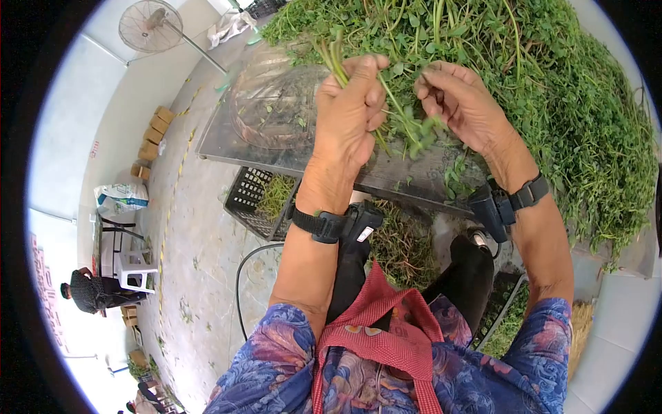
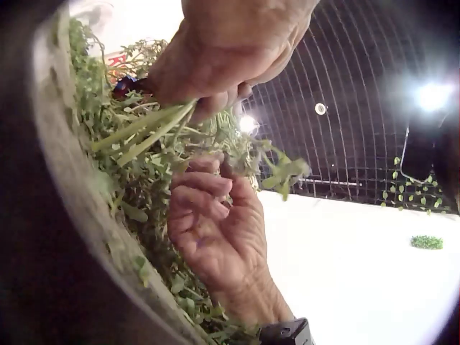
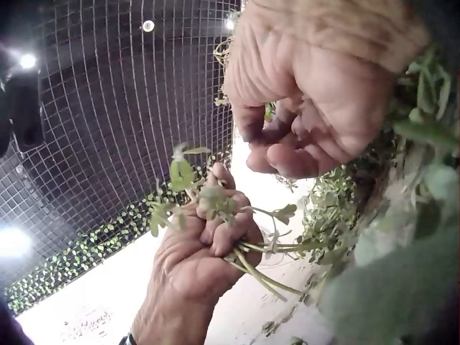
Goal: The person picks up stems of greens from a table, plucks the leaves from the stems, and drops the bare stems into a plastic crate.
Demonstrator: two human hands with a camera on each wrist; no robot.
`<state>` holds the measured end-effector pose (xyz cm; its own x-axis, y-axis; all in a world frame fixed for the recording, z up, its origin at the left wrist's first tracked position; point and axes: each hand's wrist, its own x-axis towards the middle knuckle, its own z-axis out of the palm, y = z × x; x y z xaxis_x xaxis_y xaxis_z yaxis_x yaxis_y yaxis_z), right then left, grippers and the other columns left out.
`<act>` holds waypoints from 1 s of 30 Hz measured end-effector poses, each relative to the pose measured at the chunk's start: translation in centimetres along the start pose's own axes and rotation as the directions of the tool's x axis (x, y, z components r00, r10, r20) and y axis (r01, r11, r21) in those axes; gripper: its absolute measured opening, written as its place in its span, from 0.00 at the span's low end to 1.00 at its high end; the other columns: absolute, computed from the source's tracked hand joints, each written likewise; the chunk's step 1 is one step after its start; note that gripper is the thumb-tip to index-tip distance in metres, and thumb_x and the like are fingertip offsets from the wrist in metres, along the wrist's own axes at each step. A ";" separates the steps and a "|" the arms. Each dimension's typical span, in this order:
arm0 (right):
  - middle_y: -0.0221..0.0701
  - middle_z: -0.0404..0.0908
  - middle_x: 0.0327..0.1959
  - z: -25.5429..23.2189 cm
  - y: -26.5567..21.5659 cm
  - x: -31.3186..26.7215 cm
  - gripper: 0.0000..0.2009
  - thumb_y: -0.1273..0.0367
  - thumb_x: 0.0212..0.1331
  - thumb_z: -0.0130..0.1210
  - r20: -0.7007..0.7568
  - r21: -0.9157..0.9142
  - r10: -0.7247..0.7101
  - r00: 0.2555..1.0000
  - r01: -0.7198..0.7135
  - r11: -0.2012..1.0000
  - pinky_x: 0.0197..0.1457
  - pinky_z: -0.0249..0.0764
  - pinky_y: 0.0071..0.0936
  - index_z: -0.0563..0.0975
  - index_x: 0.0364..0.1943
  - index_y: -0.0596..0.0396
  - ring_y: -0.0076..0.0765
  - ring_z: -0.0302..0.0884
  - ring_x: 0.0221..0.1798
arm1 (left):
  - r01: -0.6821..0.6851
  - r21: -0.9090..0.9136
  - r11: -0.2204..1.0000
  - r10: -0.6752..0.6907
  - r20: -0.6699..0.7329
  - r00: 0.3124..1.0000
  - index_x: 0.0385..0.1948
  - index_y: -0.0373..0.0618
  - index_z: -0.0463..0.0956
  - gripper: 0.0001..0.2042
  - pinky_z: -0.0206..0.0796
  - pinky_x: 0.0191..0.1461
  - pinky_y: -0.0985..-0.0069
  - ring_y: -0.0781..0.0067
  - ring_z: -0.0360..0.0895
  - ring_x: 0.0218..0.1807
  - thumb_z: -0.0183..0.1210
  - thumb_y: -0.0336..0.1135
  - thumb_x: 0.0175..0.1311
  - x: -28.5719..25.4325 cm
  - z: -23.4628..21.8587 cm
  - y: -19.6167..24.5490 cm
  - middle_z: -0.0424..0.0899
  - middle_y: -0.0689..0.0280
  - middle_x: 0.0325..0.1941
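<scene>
My left hand (image 1: 348, 114) is raised over the table and grips a small bunch of green stems (image 1: 333, 58), cut ends pointing up and leafy tips hanging below the palm. My right hand (image 1: 455, 100) is close beside it, fingers curled, and pinches a leafy sprig (image 1: 422, 134) of that bunch. In the left wrist view the left hand (image 2: 223, 50) holds the stems (image 2: 144, 133) above the right hand (image 2: 215, 230). The right wrist view shows the right hand (image 3: 309, 93) above the left hand (image 3: 201, 248), whose fist wraps the stems (image 3: 251, 262).
A big heap of loose greens (image 1: 552, 90) covers the metal table (image 1: 227, 148); clear plastic (image 1: 276, 103) lies at its left end. A black crate (image 1: 252, 200) with greens stands below. A cable (image 1: 241, 276), stool (image 1: 134, 269), boxes (image 1: 155, 131), fan (image 1: 148, 26) and a seated person (image 1: 86, 290) are left.
</scene>
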<state>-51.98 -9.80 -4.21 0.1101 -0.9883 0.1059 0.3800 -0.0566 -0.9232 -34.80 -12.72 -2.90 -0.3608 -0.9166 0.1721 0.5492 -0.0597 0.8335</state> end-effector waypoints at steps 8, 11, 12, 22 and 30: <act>0.28 0.77 0.26 0.8 0.3 -0.5 0.12 0.67 0.60 0.52 0.108 -0.120 0.212 0.971 -0.199 0.973 0.15 0.65 0.11 0.74 0.42 0.62 0.20 0.74 0.20 | 0.023 -0.011 1.000 -0.024 -0.081 0.996 0.35 0.39 0.72 0.09 0.44 0.13 0.86 0.87 0.56 0.13 0.54 0.35 0.63 0.1 -0.3 -0.3 0.67 0.73 0.16; 0.28 0.77 0.26 0.8 0.3 -0.5 0.12 0.66 0.60 0.52 0.191 -0.188 0.272 0.943 -0.236 0.953 0.15 0.65 0.11 0.75 0.41 0.62 0.20 0.74 0.20 | 0.001 0.049 0.999 0.004 -0.096 0.995 0.36 0.38 0.72 0.09 0.45 0.13 0.86 0.87 0.57 0.13 0.54 0.35 0.64 0.0 -0.1 -0.5 0.68 0.72 0.17; 0.28 0.77 0.26 0.9 0.4 -0.5 0.13 0.65 0.61 0.53 0.196 -0.213 0.260 0.945 -0.217 0.953 0.14 0.65 0.11 0.75 0.41 0.62 0.20 0.74 0.20 | -0.004 0.056 0.998 0.010 -0.097 0.995 0.35 0.38 0.72 0.09 0.45 0.13 0.86 0.86 0.58 0.13 0.54 0.35 0.64 0.0 0.0 -0.5 0.69 0.72 0.17; 0.30 0.77 0.26 0.4 0.2 -0.4 0.20 0.53 0.57 0.55 0.056 -0.191 0.241 0.969 -0.226 0.955 0.13 0.63 0.13 0.75 0.35 0.60 0.20 0.73 0.18 | -0.054 0.109 0.993 0.066 -0.102 0.993 0.37 0.38 0.72 0.09 0.45 0.14 0.88 0.86 0.59 0.16 0.53 0.34 0.64 -0.1 0.1 -0.3 0.69 0.72 0.18; 0.28 0.77 0.24 0.7 0.2 -0.6 0.17 0.57 0.53 0.59 0.064 -0.350 0.172 0.983 -0.140 0.926 0.15 0.61 0.13 0.79 0.34 0.59 0.18 0.71 0.17 | -0.079 0.154 0.985 0.095 -0.104 0.990 0.36 0.38 0.73 0.09 0.45 0.14 0.88 0.87 0.59 0.15 0.54 0.35 0.64 -0.2 0.3 -0.4 0.70 0.73 0.18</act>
<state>-51.31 -9.09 -4.15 0.2321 -0.9722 -0.0313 0.0154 0.0359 -0.9992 -35.17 -12.40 -3.14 -0.2262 -0.9543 0.1951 0.4530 0.0742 0.8884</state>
